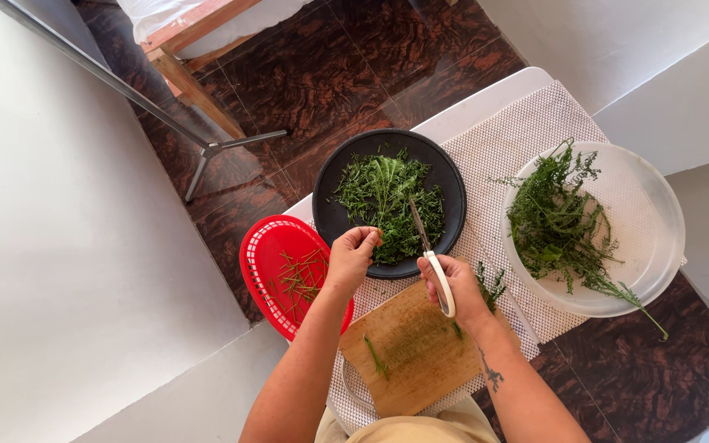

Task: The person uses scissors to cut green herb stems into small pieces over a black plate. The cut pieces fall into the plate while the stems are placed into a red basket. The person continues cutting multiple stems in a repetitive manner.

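Hovering over a black plate (331,215) heaped with chopped green herbs (387,205), the left hand (350,256) has its fingertips bunched together, apparently pinching a small sprig, though the view is too small to be sure; the right hand (455,289) is closed around the white handle of a knife (428,254) whose blade points out over the plate; a red plastic basket (260,254) at the left holds bare stripped stems (301,275); a translucent white bowl (658,213) at the right holds whole leafy sprigs (560,221), one stalk trailing over its rim; a wooden cutting board (408,353) lies just below the hands with a few green scraps on it; all rest on a white mesh mat (519,131) covering a white worktop (486,98); dark patterned floor tiles (346,66), a metal stand (207,148) and pale walls surround it.
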